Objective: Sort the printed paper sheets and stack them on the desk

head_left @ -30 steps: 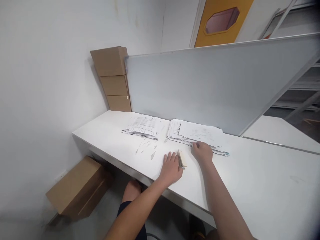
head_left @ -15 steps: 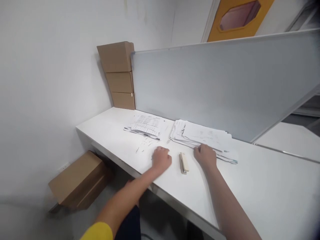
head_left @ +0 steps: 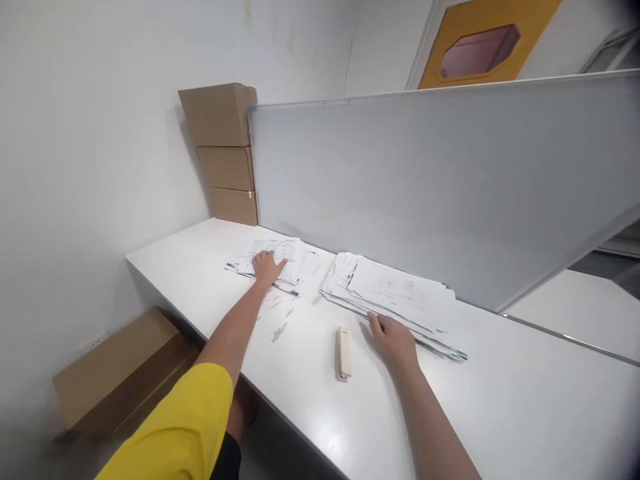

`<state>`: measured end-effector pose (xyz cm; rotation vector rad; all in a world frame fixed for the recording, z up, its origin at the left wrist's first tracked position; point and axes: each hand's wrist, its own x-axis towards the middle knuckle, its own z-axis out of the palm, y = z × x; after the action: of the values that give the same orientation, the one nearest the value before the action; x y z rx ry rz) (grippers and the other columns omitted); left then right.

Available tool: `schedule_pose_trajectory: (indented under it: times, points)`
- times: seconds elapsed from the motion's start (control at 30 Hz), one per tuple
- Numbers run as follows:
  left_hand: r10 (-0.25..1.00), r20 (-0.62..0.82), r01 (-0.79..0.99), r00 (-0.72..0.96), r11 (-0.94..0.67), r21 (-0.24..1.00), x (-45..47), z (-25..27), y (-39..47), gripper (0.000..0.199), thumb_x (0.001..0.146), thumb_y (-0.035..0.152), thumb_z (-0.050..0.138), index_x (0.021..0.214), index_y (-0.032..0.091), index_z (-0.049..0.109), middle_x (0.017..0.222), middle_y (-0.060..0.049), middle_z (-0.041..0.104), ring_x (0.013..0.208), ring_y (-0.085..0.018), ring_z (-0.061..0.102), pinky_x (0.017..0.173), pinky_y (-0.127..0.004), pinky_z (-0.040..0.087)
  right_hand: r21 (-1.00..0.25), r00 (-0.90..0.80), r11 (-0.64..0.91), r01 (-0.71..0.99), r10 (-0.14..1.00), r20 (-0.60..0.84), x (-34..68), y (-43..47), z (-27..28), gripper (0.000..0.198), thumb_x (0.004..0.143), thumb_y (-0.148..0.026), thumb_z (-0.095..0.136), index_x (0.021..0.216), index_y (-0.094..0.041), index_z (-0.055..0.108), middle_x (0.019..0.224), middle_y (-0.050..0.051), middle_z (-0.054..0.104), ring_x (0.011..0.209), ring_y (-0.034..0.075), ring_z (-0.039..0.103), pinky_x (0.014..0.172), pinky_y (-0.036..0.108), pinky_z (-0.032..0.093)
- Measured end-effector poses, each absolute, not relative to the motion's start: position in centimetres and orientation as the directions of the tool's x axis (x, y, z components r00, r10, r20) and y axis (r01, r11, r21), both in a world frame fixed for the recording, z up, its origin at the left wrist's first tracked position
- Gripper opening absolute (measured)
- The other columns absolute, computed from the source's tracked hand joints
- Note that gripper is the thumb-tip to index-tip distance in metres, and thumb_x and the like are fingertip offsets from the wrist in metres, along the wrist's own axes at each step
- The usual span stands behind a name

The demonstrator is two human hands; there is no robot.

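Note:
My left hand (head_left: 267,267) lies over the left stack of printed papers (head_left: 295,250), its fingers spread on the top sheet. My right hand (head_left: 395,339) rests at the front edge of the larger paper stack (head_left: 400,287), whose sheets are unevenly layered. Its fingers are curled in, and their undersides are hidden, so whether anything is inside cannot be made out. Between my two arms a cream stapler (head_left: 344,353) lies on the white table (head_left: 310,380), apart from both hands.
Cardboard boxes (head_left: 227,167) are stacked in the far left corner against the wall. A grey partition (head_left: 400,193) runs along the table's back edge. Another cardboard box (head_left: 120,367) sits on the floor at the left. Dark marks (head_left: 280,330) show on the tabletop before the left papers.
My left hand has moved forward and left from the bare tabletop onto the left papers, its fingers now spread. My right hand stays by the larger stack. The view has shifted slightly.

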<state>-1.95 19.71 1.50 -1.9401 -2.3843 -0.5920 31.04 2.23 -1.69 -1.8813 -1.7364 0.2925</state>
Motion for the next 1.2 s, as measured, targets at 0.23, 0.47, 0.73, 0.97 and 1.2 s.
schedule_pose_trajectory:
  times: [0.23, 0.47, 0.73, 0.97, 1.2]
  points:
    - [0.871, 0.364, 0.916, -0.331, 0.203, 0.347, -1.5, 0.5, 18.7, 0.042, 0.095, 0.047, 0.044, 0.122, 0.019, 0.059, 0.126, -0.015, 0.052, 0.120, -0.029, 0.043, 0.103, -0.043, 0.031, -0.522, 0.123, -0.013, 0.853, 0.976, 0.177, 31.2, 1.9, -2.0, 0.049, 0.094, -0.053, 0.028, 0.057, -0.023, 0.037, 0.059, 0.004, 0.054, 0.057, 0.018, 0.048, 0.053, 0.028, 0.026]
    - [0.901, 0.372, 0.951, -0.224, 0.118, 0.287, -1.7, 0.2, 19.1, 0.074, 0.088, 0.061, 0.048, 0.145, 0.015, 0.035, 0.158, -0.013, 0.026, 0.145, -0.032, 0.019, 0.118, -0.045, 0.012, -0.508, 0.117, -0.020, 0.861, 0.980, 0.159, 31.3, 2.0, -2.0, 0.049, 0.094, -0.054, 0.025, 0.058, -0.023, 0.037, 0.061, 0.004, 0.055, 0.060, 0.018, 0.049, 0.054, 0.028, 0.027]
    - [0.841, 0.401, 0.903, -0.364, 0.212, 0.374, -1.9, 0.0, 19.6, 0.065, 0.089, 0.056, 0.050, 0.137, 0.013, 0.046, 0.133, -0.018, 0.057, 0.124, -0.033, 0.045, 0.107, -0.047, 0.027, -0.543, 0.121, -0.020, 0.839, 0.981, 0.151, 31.4, 2.0, -1.9, 0.050, 0.093, -0.056, 0.024, 0.060, -0.022, 0.040, 0.064, 0.005, 0.057, 0.061, 0.018, 0.049, 0.056, 0.028, 0.027]
    - [0.859, 0.510, 0.964, -0.044, -0.097, 0.247, -1.7, -0.2, 19.1, 0.037, 0.091, 0.048, 0.052, 0.103, 0.017, 0.067, 0.108, -0.012, 0.066, 0.108, -0.029, 0.053, 0.096, -0.042, 0.038, -0.560, 0.127, -0.033, 0.828, 0.983, 0.131, 31.4, 2.1, -1.9, 0.050, 0.092, -0.058, 0.024, 0.059, -0.022, 0.037, 0.061, 0.004, 0.055, 0.059, 0.017, 0.047, 0.056, 0.029, 0.027]
    - [0.822, 0.568, 0.952, 0.053, -0.214, 0.220, -1.7, -0.6, 19.0, 0.036, 0.095, 0.031, 0.043, 0.123, 0.017, 0.061, 0.126, -0.012, 0.062, 0.125, -0.026, 0.048, 0.107, -0.040, 0.034, -0.567, 0.138, -0.043, 0.823, 0.982, 0.127, 31.4, 2.0, -1.9, 0.051, 0.092, -0.058, 0.025, 0.059, -0.022, 0.039, 0.062, 0.005, 0.056, 0.060, 0.018, 0.048, 0.056, 0.029, 0.027]
